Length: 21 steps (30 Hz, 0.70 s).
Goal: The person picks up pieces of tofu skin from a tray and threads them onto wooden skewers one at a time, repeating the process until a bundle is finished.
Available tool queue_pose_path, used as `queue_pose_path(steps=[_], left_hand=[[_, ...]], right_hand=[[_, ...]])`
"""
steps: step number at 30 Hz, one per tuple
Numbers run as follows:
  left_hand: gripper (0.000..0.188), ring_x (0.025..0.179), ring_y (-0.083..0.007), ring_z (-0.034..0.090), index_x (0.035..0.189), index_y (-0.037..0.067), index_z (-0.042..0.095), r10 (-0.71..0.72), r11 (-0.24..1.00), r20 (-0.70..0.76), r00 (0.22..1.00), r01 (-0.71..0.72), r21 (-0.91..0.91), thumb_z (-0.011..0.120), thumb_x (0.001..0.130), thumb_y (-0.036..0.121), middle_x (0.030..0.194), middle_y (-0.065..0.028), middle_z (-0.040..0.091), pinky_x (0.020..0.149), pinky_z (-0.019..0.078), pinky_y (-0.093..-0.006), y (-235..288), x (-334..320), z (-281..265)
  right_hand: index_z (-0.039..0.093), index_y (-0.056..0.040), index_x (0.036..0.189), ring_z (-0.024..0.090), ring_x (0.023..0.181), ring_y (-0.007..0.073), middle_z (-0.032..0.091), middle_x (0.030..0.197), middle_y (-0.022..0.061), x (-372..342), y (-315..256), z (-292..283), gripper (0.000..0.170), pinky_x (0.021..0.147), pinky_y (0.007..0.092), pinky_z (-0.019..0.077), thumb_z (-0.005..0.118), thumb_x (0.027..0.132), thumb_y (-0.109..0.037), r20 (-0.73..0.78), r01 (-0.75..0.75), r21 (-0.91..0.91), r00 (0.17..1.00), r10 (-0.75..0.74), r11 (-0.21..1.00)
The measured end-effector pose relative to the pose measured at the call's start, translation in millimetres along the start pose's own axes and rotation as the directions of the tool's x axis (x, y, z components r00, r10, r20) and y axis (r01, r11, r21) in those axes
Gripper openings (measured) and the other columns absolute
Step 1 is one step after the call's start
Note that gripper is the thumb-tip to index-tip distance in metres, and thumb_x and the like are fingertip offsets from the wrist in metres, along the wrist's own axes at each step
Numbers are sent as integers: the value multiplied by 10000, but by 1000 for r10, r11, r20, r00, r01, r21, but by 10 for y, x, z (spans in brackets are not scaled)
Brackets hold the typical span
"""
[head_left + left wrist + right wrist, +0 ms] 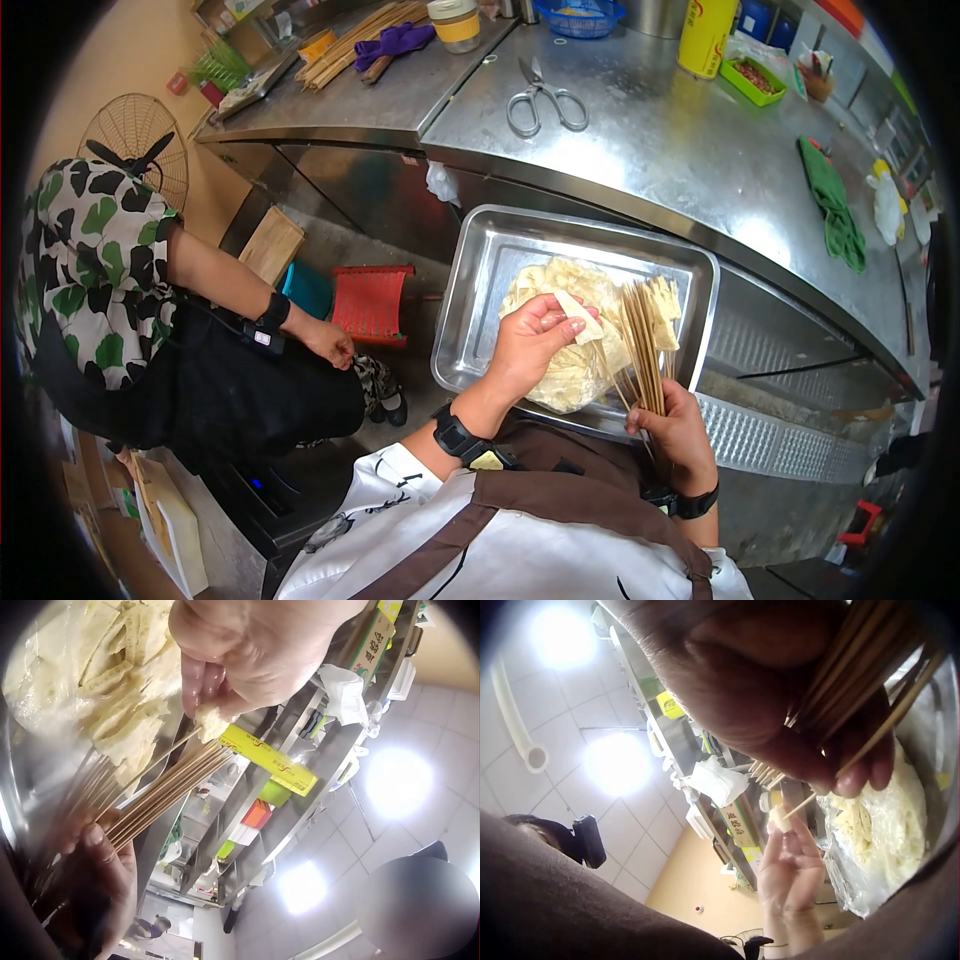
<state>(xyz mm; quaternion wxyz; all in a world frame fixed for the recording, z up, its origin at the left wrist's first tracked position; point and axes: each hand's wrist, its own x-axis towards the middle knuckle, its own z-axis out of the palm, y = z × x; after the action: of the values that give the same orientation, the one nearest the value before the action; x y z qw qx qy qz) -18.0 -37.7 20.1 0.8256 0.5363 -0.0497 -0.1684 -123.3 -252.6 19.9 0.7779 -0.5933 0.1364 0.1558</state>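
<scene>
My left hand [535,345] pinches a small folded piece of pale, tofu-skin-like food [578,318] above a metal tray [450,340]. The right hand [680,430] grips a bundle of thin wooden skewers [643,340], their tips pointing up and away. One skewer [889,724] stands apart from the bundle under the right fingers. In the left wrist view its tip meets the pinched piece [211,724]. Beneath both hands, a heap of pale yellow sheets [560,375] lies in clear plastic in the tray. More folded pieces [662,310] sit beside the skewers.
Beyond the tray runs a steel counter [640,140] bearing scissors [545,100], a yellow canister [705,35], a green box [752,82] and a green cloth [832,205]. At left stands another person [110,280], one arm reaching near a red stool [372,303].
</scene>
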Motion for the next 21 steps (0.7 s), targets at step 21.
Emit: queue_pose_path(steps=[21], left_hand=[[203,961,-110,625,1105,53,580,8,1000,17,1000,-8,14,497,989,198,1046,-78,677,706,461,-192,-135,-39,86]], right_hand=[[550,42,1009,585,663,133,599,767,56,-1,37,-33,222,630,258,492,628,805,78,17,12,-9,1000,-12,1000]])
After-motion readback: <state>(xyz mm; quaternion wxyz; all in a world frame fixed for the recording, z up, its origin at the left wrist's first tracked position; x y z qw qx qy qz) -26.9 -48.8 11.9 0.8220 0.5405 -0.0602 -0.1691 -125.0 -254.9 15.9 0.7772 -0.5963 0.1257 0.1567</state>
